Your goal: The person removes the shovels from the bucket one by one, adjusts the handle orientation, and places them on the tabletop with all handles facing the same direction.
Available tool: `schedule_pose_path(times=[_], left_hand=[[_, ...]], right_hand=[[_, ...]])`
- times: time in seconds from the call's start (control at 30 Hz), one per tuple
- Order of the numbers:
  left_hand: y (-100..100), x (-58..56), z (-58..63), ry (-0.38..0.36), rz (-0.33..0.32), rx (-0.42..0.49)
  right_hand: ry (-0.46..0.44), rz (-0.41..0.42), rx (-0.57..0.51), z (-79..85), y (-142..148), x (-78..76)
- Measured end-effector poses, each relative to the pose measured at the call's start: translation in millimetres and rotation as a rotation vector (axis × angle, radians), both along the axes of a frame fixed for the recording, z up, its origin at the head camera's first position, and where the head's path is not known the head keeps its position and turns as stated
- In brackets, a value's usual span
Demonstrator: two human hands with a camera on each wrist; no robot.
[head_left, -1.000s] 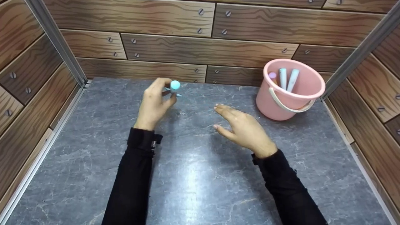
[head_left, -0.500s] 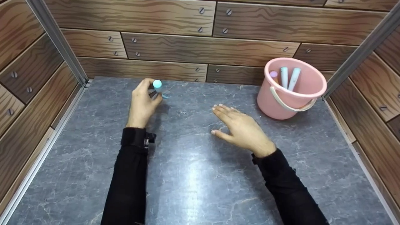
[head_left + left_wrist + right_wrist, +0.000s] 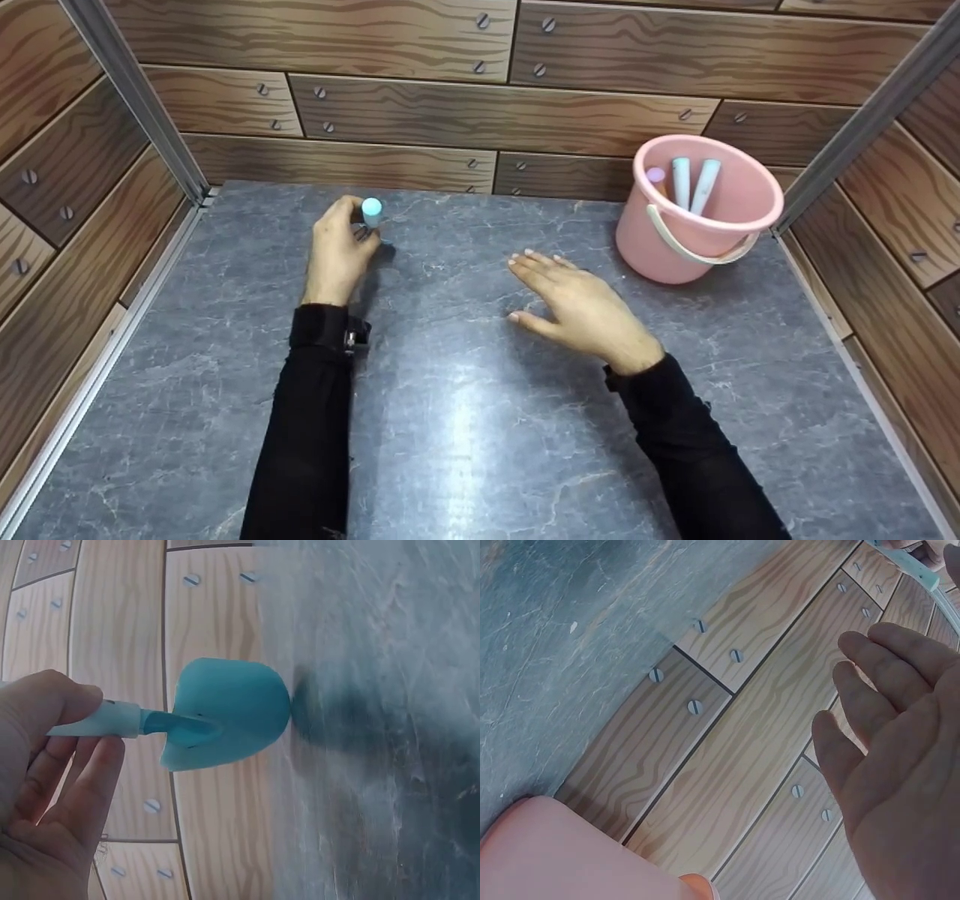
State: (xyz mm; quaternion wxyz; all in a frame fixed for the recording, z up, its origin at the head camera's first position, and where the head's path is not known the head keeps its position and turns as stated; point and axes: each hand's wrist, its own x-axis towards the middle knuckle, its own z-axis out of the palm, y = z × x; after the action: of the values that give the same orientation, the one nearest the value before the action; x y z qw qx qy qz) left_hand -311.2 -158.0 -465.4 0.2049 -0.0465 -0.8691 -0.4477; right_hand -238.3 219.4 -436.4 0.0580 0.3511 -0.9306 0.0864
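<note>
My left hand (image 3: 337,251) grips the pale handle of a blue toy shovel (image 3: 229,716) between thumb and fingers. The shovel stands upright, handle end up, its blade tip at the grey tabletop (image 3: 375,787); the blade is mostly hidden in the head view. My right hand (image 3: 585,311) hovers over the table's middle with straight fingers and thumb spread, holding nothing. Right of it stands a pink bucket (image 3: 671,251) with a white handle. Inside lean two pale blue handles (image 3: 705,186) and a purple-tipped one (image 3: 656,177); their lower ends are hidden.
Wood-patterned panels (image 3: 420,112) wall the table at the back and both sides. Grey metal rails (image 3: 139,97) run up the back corners. The bucket is close to the back right corner.
My left hand has moved left with the shovel and lowered it to the tabletop. My right hand has stayed nearly still, and the bucket has not moved.
</note>
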Motion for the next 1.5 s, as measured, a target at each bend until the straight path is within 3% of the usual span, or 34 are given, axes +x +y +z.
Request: schedule_pose_path(times=[0.27,0.47,0.8,1.3,1.5], left_hand=[[0,-3.3,2.6,0.03,0.044,0.02],[2,-0.7,10.8,0.049,0.035,0.059],[-1,-4.5,9.5,0.059,0.033,-0.003],[0,-4.6,7.0,-0.03,0.027,-0.079],[-1,-5.2,5.6,-0.076,0.048,-0.163]], right_hand=[[-0.067,0.061,0.015,-3.2,-2,2.3],[-0.074,0.067,0.024,-4.6,-6,2.6],[-0.066,0.069,0.035,-6.9,-9,-0.5],[-0.093,0.055,0.011,-14.6,-9,0.4],[-0.12,0.052,0.023,-15.1,-11,2.5]])
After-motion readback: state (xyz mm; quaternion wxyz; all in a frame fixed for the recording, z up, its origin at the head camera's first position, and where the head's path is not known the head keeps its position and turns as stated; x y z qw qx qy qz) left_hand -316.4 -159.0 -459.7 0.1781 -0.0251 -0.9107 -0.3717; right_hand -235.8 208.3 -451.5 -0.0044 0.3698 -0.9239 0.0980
